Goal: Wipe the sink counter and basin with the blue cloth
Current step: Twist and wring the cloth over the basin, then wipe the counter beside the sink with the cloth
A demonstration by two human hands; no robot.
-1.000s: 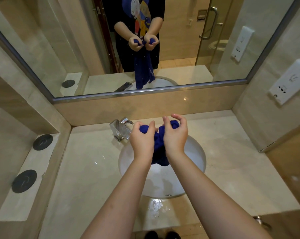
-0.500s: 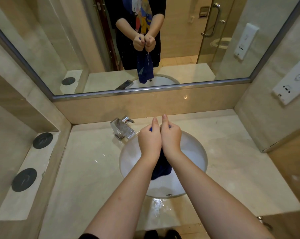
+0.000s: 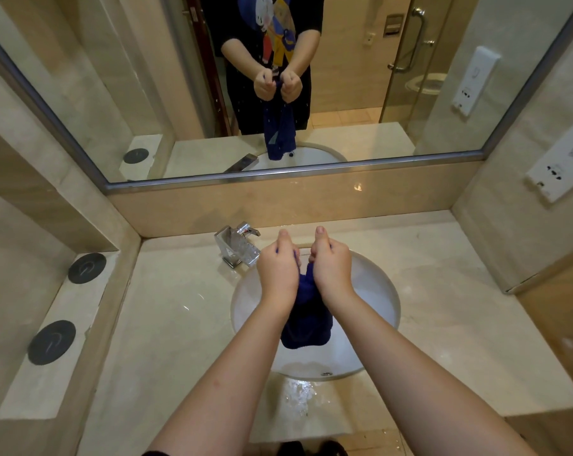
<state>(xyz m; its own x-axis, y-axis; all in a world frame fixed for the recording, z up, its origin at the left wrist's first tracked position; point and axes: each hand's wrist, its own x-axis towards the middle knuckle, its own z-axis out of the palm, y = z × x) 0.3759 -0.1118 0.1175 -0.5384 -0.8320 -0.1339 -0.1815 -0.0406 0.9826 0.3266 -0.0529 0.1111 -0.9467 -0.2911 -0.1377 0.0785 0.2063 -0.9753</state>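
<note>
Your left hand (image 3: 278, 271) and right hand (image 3: 333, 268) parted slightly above the basin (image 3: 377, 291), both clenching the blue cloth (image 3: 306, 324); twisting them oppositely would have kept drips inside it.

- A wide mirror (image 3: 130, 77) in a metal frame fills the wall ahead of me. Under it runs a band of glossy beige stone (image 3: 245, 209) with a small glint of light (image 3: 357, 186) on it.
- To my left, a lower ledge (image 3: 32, 390) carries a far black disc (image 3: 87, 268) and a near black disc (image 3: 51, 342).
- The beige wall on my right (image 3: 495, 225) bears a white socket panel (image 3: 559, 172). Lower down stands a wood-toned panel (image 3: 561, 340).
- The mirror reflects a glass door (image 3: 400, 93) with a metal handle (image 3: 416, 37), and a toilet (image 3: 425, 83) behind the glass.
- A strip of tan floor (image 3: 387, 439) shows at the bottom edge.
</note>
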